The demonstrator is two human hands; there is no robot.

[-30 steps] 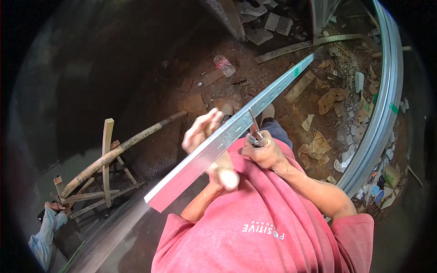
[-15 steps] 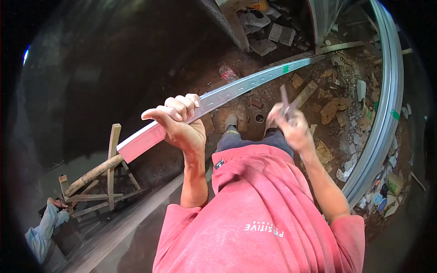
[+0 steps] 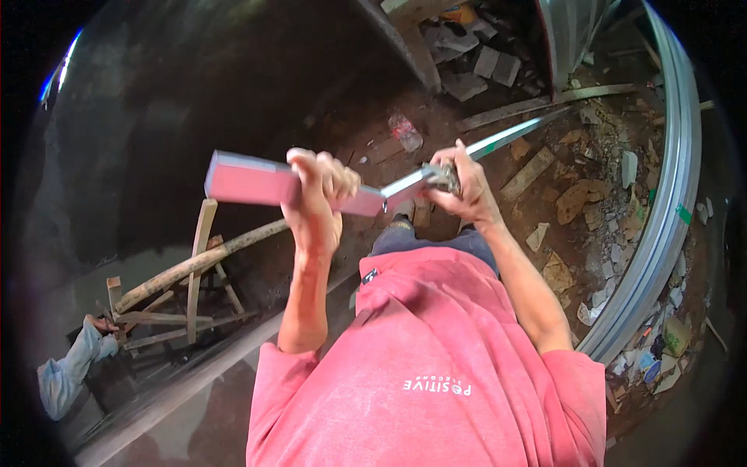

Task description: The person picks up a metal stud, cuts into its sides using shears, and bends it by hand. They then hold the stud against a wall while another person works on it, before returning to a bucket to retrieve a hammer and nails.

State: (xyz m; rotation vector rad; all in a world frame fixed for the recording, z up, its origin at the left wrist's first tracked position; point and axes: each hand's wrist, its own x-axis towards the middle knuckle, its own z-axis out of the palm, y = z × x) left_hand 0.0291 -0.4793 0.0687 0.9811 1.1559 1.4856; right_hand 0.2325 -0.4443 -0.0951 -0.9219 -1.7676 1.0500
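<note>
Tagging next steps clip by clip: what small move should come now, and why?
Probably deepen the kink in the metal channel, the left hand bending its end, the right hand steadying the rest: the channel angles sharply between the hands, its parts seemingly joined.

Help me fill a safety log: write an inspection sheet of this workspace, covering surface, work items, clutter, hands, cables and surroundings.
Surface: brown dirt floor, littered.
Work items: long metal bar, bent partway along; small hand tool, kind unclear.
Clutter: plastic bottle, broken blocks, brown scraps, loose plank.
Hands: left hand gripping the bar; right hand holding the tool by the bar.
Cables: nothing seen.
Surroundings: wooden frame and another person's pale-blue clothing at left; stacked metal strips at right.
</note>
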